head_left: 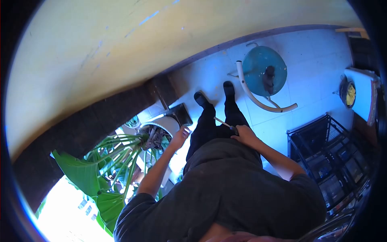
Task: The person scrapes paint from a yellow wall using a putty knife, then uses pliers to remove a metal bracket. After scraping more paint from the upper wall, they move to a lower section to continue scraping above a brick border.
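Observation:
My right hand [246, 136] is closed round the dark handle of what looks like a screwdriver [222, 122], held in front of my waist. Its thin, pale shaft points up and left in the view, over my dark trousers. To the left, my left hand [179, 138] is raised beside a white plant pot [171, 124]. The fingers there are curled together; whatever they may hold is too small to make out. A large leafy plant [98, 169] grows from the pot, its broad green leaves spreading to the lower left.
Ahead on the tiled floor stands a round teal-topped stool [260, 64] with a dark object [269, 80] on it and a curved white bar [252, 97] alongside. A black wire rack [326, 157] is at the right. Near the pot lies a dark dustpan-like thing [181, 114]. A yellowish wall [121, 52] rises ahead.

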Demonstrator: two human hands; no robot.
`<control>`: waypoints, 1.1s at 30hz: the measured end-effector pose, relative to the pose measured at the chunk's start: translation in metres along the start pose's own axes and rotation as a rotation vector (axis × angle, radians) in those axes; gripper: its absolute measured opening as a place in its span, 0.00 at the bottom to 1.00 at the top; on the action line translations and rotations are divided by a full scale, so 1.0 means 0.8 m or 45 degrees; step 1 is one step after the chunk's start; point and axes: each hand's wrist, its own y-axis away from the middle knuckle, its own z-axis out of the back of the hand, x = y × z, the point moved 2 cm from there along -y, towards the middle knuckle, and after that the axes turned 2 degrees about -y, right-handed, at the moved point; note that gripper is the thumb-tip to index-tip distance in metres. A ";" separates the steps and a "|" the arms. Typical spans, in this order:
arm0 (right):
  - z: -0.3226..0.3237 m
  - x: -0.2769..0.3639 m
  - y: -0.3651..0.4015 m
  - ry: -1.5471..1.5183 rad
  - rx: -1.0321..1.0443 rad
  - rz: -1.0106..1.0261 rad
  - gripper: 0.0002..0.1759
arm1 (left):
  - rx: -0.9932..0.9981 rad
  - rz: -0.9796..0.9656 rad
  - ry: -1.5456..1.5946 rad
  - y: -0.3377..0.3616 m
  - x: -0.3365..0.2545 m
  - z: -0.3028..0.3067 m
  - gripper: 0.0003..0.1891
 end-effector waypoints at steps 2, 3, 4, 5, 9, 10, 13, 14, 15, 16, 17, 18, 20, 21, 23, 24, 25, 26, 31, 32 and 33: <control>-0.016 -0.010 -0.009 -0.034 0.072 -0.078 0.18 | 0.161 -0.087 -0.585 0.035 -0.101 -0.032 0.23; -0.017 -0.008 -0.015 -0.047 0.102 -0.113 0.16 | 0.127 -0.103 -0.625 0.044 -0.087 -0.062 0.24; -0.011 0.009 -0.021 -0.163 0.224 -0.072 0.15 | 0.179 -0.025 -0.331 0.048 -0.087 -0.063 0.25; -0.001 0.024 -0.027 -0.281 0.341 -0.038 0.14 | 0.233 0.045 -0.036 0.043 -0.084 -0.061 0.26; 0.000 0.055 -0.026 -0.233 0.219 0.054 0.10 | 0.158 0.127 0.356 0.062 -0.043 -0.043 0.26; -0.027 0.018 -0.042 -0.158 0.065 -0.135 0.10 | 0.013 0.256 -0.082 0.065 -0.035 -0.035 0.26; -0.044 0.106 -0.039 -0.023 0.546 -0.027 0.09 | 0.176 -0.423 0.452 0.054 0.001 -0.060 0.28; -0.064 0.116 -0.030 -0.155 0.404 0.134 0.09 | 0.480 0.088 0.637 0.070 -0.072 -0.018 0.27; -0.062 0.142 -0.010 -0.228 0.407 0.191 0.11 | 0.442 0.012 0.394 0.084 -0.103 0.005 0.24; -0.074 0.138 -0.003 -0.224 0.454 0.011 0.11 | 0.250 0.077 0.282 0.100 -0.091 -0.003 0.24; -0.073 0.127 -0.013 -0.195 0.475 -0.155 0.12 | 0.046 0.116 0.154 0.096 -0.078 -0.003 0.23; -0.084 0.107 -0.017 -0.061 0.217 -0.116 0.11 | -0.070 0.021 -0.088 0.102 -0.060 -0.015 0.25; -0.097 0.102 -0.025 0.013 0.142 0.065 0.11 | -0.096 -0.130 -0.186 0.115 -0.003 -0.064 0.25; -0.106 0.098 -0.026 0.048 0.120 0.151 0.11 | -0.105 -0.194 -0.230 0.118 0.012 -0.081 0.26; -0.133 0.089 -0.030 -0.045 0.305 0.042 0.11 | 0.074 0.097 -0.058 0.115 0.023 -0.088 0.25; -0.132 0.092 -0.033 -0.129 0.417 -0.088 0.11 | 0.162 0.242 0.022 0.110 0.027 -0.085 0.25; -0.127 0.095 -0.031 -0.209 0.539 -0.218 0.11 | 0.389 0.227 0.242 0.121 0.015 -0.059 0.25; -0.100 0.109 -0.035 -0.295 0.755 -0.245 0.11 | 0.595 0.191 0.469 0.128 -0.009 -0.020 0.26; -0.098 0.049 -0.050 -0.055 0.774 -0.159 0.16 | 0.593 0.442 0.357 0.096 -0.051 -0.006 0.33; -0.102 0.027 -0.080 -0.026 0.661 -0.113 0.16 | 0.373 0.299 0.263 0.048 -0.013 -0.035 0.33; -0.096 0.031 -0.116 -0.154 0.456 -0.203 0.16 | 0.411 0.495 0.588 -0.007 -0.024 -0.027 0.31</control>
